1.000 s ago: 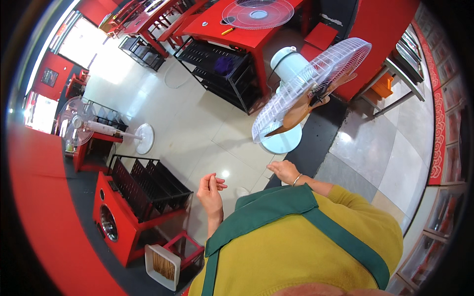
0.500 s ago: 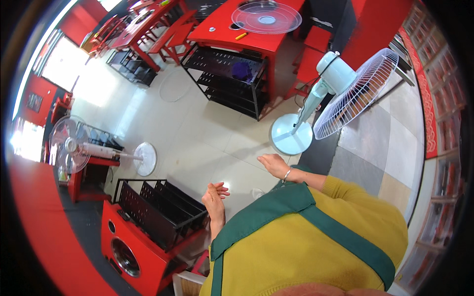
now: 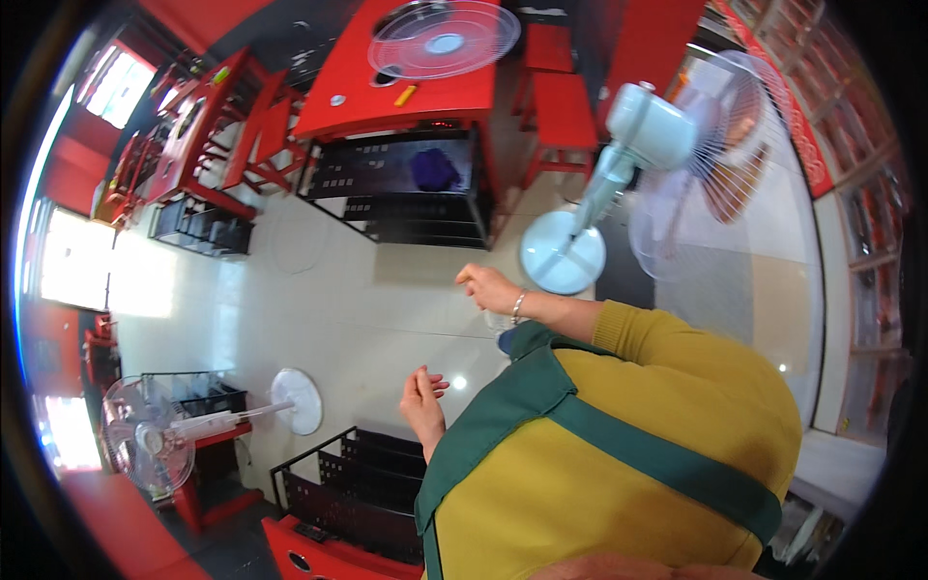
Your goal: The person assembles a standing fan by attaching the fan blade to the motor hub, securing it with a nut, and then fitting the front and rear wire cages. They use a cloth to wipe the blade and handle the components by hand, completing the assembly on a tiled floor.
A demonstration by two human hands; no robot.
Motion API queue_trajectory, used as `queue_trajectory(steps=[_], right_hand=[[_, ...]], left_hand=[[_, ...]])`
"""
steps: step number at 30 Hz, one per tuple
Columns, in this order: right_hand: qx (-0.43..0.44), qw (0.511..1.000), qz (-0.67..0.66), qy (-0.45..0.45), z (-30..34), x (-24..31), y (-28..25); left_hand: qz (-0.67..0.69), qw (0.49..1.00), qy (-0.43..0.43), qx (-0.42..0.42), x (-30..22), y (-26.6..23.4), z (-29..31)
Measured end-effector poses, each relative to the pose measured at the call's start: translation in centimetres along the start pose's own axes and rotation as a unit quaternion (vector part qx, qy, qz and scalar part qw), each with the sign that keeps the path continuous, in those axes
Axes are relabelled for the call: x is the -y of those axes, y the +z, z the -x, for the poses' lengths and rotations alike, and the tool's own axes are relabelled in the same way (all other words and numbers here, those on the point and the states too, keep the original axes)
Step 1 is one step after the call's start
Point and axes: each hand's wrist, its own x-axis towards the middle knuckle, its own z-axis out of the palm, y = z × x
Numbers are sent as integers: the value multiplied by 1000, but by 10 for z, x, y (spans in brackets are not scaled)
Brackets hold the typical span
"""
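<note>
My left hand [image 3: 422, 404] hangs in front of the green apron [image 3: 503, 443], its fingers loosely bent and a little apart, with nothing in it. Farther forward, my right hand [image 3: 491, 290], with a bracelet [image 3: 518, 307] at the wrist, reaches over the floor. Its fingers are loosely bent and hold nothing that I can see. Nearest to it stands a pale blue pedestal fan [image 3: 646, 135], apart from the hand. A round wire fan grille [image 3: 445, 43] with a pale blue centre lies on the red table [image 3: 333, 77] ahead, near a small yellow stick-shaped thing [image 3: 405, 95].
A black rack [image 3: 333, 169] against the table bears a purple cloth [image 3: 435, 171]. Red stools [image 3: 565, 111] stand to its right. At the left is a white fan [image 3: 232, 421]; near my left hand, another black rack [image 3: 338, 498]. Shelves line the right wall.
My view has turned and come closer to the red table. The right hand has swung forward and left; the left hand stays near the apron. Neither has taken hold of anything.
</note>
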Motion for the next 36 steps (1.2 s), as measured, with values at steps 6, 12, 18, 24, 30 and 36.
queue_trajectory(steps=[6, 12, 18, 24, 30, 36], right_hand=[[-111, 992, -8, -66, -113, 10, -11], [-169, 985, -33, -15, -168, 10, -38], [-199, 974, -67, 82, -176, -5, -56], [-335, 923, -18, 187, -151, 26, -46], [-415, 868, -15, 272, -138, 60, 6], [-446, 849, 69, 275, -133, 79, 37]], left_hand=[[-60, 998, 0, 11, -57, -13, -109], [-218, 967, 102, 81, -106, 3, -247], [-214, 923, 304, 103, -153, 37, -437], [-248, 916, 293, 114, -206, 117, -696], [-440, 843, 304, 59, -238, 191, -844], [-554, 707, 420, 127, -214, 223, -921]])
